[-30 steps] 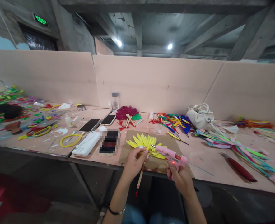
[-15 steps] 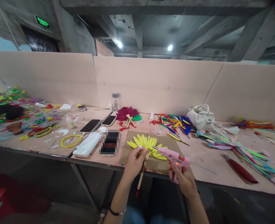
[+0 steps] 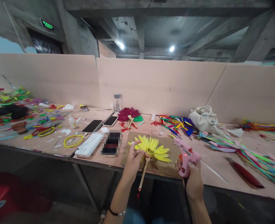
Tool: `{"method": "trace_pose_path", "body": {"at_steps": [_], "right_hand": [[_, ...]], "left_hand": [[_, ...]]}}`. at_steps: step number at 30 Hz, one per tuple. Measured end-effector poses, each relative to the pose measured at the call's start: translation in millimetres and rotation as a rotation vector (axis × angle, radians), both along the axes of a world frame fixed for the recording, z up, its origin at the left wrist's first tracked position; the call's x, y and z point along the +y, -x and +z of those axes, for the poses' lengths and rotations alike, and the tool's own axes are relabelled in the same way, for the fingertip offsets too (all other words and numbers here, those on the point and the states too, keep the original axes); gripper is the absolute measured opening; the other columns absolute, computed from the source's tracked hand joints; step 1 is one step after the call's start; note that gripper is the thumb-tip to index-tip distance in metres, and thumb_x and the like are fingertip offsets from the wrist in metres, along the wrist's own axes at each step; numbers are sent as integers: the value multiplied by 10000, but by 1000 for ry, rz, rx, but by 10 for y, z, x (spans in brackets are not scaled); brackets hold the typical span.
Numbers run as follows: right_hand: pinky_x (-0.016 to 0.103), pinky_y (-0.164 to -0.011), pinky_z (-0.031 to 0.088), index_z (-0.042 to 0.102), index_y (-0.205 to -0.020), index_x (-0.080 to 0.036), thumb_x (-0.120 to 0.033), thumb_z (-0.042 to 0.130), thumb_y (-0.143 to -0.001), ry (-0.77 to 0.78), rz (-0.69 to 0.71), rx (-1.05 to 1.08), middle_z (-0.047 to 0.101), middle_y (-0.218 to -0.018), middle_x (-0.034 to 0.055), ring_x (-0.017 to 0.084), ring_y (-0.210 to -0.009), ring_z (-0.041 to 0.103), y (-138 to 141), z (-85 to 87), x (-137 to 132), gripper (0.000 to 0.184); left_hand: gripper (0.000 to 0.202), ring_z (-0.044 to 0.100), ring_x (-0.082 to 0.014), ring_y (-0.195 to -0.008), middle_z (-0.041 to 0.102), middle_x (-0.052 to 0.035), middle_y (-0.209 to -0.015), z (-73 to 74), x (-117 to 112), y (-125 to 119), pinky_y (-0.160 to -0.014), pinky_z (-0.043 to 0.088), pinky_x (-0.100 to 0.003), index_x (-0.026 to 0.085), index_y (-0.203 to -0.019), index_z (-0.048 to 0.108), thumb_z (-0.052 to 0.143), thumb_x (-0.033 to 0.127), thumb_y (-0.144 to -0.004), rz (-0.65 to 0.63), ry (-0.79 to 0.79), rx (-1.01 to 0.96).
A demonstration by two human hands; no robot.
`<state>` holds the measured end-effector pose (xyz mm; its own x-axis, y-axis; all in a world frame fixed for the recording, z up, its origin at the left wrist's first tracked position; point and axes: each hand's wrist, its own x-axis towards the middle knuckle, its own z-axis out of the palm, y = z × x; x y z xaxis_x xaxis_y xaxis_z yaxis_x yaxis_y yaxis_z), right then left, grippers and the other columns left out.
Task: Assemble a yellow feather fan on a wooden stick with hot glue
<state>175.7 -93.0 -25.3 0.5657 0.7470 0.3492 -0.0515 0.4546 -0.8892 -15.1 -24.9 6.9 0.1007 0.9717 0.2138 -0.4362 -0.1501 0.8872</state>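
A fan of yellow feathers with a slim wooden handle lies over a brown cardboard sheet. The handle reaches past the table's front edge and ends in a red tip. My left hand grips the fan near the base of the feathers, its index finger raised and bent; part of the grip is hidden. In my right hand is a pink glue gun with a lit red light, its nozzle up and left, apart from the feathers. A clear glue stick sticks out behind it.
Left of the cardboard lie phones, a white power bank and yellow-handled scissors. Behind are a dark red feather fan, a bottle and loose coloured feathers. A white bag and red-handled pliers are at right.
The glue gun has moved right, away from the fan, and tipped more upright. My left index finger has lifted off the feathers. The view has shifted slightly.
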Motion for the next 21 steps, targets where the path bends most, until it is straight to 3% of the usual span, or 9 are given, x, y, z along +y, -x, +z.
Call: {"method": "trace_pose_path", "body": {"at_steps": [2, 4, 7, 10, 15, 18, 21], "right_hand": [[268, -678, 444, 503, -1025, -226, -485, 554, -930, 29, -115, -31, 569, -793, -21, 154, -691, 541, -57, 33, -3, 281], [291, -734, 449, 487, -1117, -225, -517, 616, -899, 68, -244, -132, 594, -863, -1, 174, -763, 575, -138, 82, -33, 387], [350, -785, 444, 517, -1181, -221, -583, 649, -856, 256, -494, -347, 649, -977, 66, 254, -886, 629, -301, 151, -90, 504], [403, -752, 443, 530, -1242, -205, -586, 543, -896, 539, -673, -563, 674, -1027, 134, 344, -903, 643, -515, 154, -101, 515], [473, -812, 477, 481, -1358, -21, -367, 429, -907, 826, -622, -867, 607, -1235, 304, 451, -1035, 633, -887, 28, -43, 570], [478, -840, 484, 494, -1361, 8, -383, 433, -942, 978, -586, -916, 632, -1162, 307, 460, -1035, 633, -1002, -11, -28, 576], [455, -829, 494, 568, -1310, -42, -460, 495, -956, 1007, -576, -955, 642, -1091, 284, 442, -1000, 641, -1030, -24, -33, 553]], "left_hand": [[235, 666, -154, -688, 733, -8, -694, -7, -8, -1, -735, 469, -258, 189, -985, 623, 720, 317, -814, -22, -20, 21], [169, 675, -158, -731, 751, -38, -749, -14, -16, 14, -759, 477, -258, 167, -873, 665, 718, 315, -813, -45, -24, 63], [220, 703, -197, -843, 785, -86, -841, -16, -24, 54, -838, 495, -294, 139, -972, 728, 692, 300, -826, -47, 21, 72], [277, 711, -249, -990, 798, -133, -938, -12, -25, 93, -856, 505, -309, 115, -1021, 749, 627, 248, -810, -100, 48, -4], [312, 720, -260, -1020, 794, -144, -1027, -13, -33, 97, -812, 531, -288, 131, -1035, 749, 716, 197, -732, -165, 29, -42], [315, 741, -236, -955, 793, -139, -1025, 8, -63, 82, -777, 546, -272, 147, -1036, 728, 806, 300, -773, -146, 37, 11], [355, 748, -182, -811, 793, -123, -974, 45, -90, 83, -739, 556, -252, 144, -1018, 717, 814, 402, -796, -159, 44, 23]]}}
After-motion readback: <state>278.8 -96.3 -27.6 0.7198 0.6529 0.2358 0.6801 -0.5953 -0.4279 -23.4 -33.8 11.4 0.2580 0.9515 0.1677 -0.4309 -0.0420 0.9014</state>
